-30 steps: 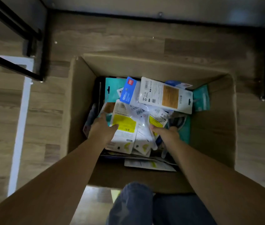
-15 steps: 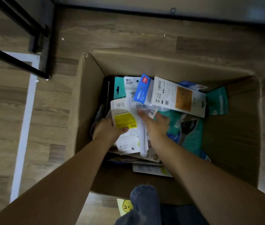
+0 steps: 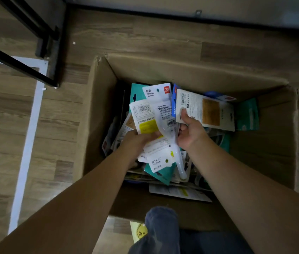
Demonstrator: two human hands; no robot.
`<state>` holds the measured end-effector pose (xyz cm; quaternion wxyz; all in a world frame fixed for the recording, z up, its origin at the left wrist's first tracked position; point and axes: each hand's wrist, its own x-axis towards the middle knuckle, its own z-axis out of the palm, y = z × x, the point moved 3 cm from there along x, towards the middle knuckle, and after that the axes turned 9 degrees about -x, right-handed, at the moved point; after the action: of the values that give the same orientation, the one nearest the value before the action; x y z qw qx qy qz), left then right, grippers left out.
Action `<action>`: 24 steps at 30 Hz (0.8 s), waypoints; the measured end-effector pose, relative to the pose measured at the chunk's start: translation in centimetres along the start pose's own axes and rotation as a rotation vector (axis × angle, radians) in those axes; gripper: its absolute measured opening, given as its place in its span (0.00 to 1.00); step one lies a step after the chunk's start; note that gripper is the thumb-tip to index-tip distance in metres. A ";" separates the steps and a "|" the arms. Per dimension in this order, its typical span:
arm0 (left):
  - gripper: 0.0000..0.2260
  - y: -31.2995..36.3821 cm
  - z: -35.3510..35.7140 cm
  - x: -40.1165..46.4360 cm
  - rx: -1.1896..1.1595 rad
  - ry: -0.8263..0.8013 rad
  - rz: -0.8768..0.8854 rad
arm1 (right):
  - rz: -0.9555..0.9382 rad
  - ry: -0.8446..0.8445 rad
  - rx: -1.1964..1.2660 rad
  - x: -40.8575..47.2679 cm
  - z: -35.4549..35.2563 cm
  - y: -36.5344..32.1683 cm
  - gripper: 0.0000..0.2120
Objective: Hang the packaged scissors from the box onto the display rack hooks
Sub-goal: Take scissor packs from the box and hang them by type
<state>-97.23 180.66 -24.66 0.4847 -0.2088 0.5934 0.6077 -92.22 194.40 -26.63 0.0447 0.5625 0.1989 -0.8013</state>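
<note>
Packs (image 3: 179, 193) crowd box (image 3: 266, 153) around both hands (image 3: 137, 142); rack leg (image 3: 53, 50) nearby.

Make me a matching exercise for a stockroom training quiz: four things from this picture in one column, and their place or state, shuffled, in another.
Things
1. left hand
2. right hand
3. cardboard box
4. teal package

Places or states
A. stands open on the wood floor
B. grips a stack of packages, the top one with a yellow patch
C. leans near the box's far right corner, untouched
D. pinches the edge of a white package with a tan panel

Pairs: 1-B, 2-D, 3-A, 4-C
</note>
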 end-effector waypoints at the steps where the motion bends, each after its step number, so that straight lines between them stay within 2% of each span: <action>1: 0.08 0.0 0.4 -0.6 -0.034 -0.047 -0.036 | 0.014 0.005 0.006 -0.5 0.0 0.2 0.08; 3: 0.09 0.3 1.3 -2.3 -0.097 -0.126 -0.098 | 0.044 0.012 0.022 -2.1 0.2 0.4 0.08; 7: 0.11 1.8 1.7 -7.0 -0.202 -0.174 -0.186 | 0.060 0.042 0.015 -6.6 1.0 0.4 0.05; 10: 0.08 4.0 2.3 -11.7 -0.195 -0.203 -0.194 | 0.054 0.055 0.030 -11.0 2.2 0.5 0.07; 14: 0.09 7.1 2.9 -18.4 -0.118 -0.135 -0.197 | 0.060 0.089 0.048 -17.7 4.6 0.4 0.14; 17: 0.10 10.0 3.5 -23.6 -0.069 -0.085 -0.193 | 0.107 0.086 0.097 -23.2 6.6 -0.1 0.15; 20: 0.15 13.0 3.9 -28.8 -0.080 -0.058 -0.175 | 0.098 0.066 0.086 -29.0 8.7 -1.2 0.15; 24: 0.12 17.9 5.4 -36.5 -0.017 -0.068 -0.128 | 0.040 0.021 0.104 -37.5 11.5 -3.9 0.12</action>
<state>-94.26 176.31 16.01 0.5405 -0.2298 0.5568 0.5874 -89.93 187.98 12.25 0.0294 0.5762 0.1462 -0.8036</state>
